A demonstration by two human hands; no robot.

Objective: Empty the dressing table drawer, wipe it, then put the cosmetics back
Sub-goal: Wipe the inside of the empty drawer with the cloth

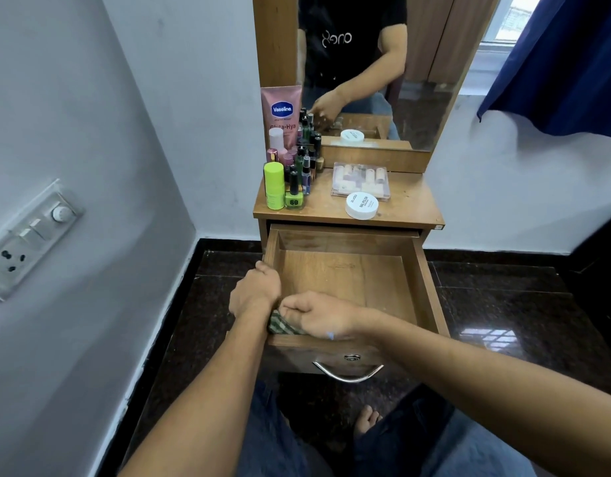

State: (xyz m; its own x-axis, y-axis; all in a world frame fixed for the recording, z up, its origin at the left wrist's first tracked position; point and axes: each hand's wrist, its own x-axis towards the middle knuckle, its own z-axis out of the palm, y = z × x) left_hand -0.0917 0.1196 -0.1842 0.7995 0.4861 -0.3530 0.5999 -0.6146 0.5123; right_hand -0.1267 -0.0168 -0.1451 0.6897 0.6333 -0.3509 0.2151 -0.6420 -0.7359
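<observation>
The wooden drawer (428, 284) is pulled out and holds no cosmetics. My right hand (318, 316) grips a green checked cloth (280, 323) in the drawer's near left corner. My left hand (254, 290) holds the drawer's left wall, fingers curled over its rim. On the tabletop (411, 204) stand a pink Vaseline tube (281, 111), a lime green stick (274, 185), a green nail polish bottle (293, 196) and several small bottles (306, 160). A clear case (361, 180) and a white round jar (362, 205) lie to their right.
A mirror (417, 80) rises behind the tabletop. The drawer's metal handle (347, 373) faces me. Dark polished floor (503, 304) surrounds the table. A switch panel (32, 235) is on the left wall, a blue curtain (555, 63) at the upper right. My bare foot (366, 420) is below the drawer.
</observation>
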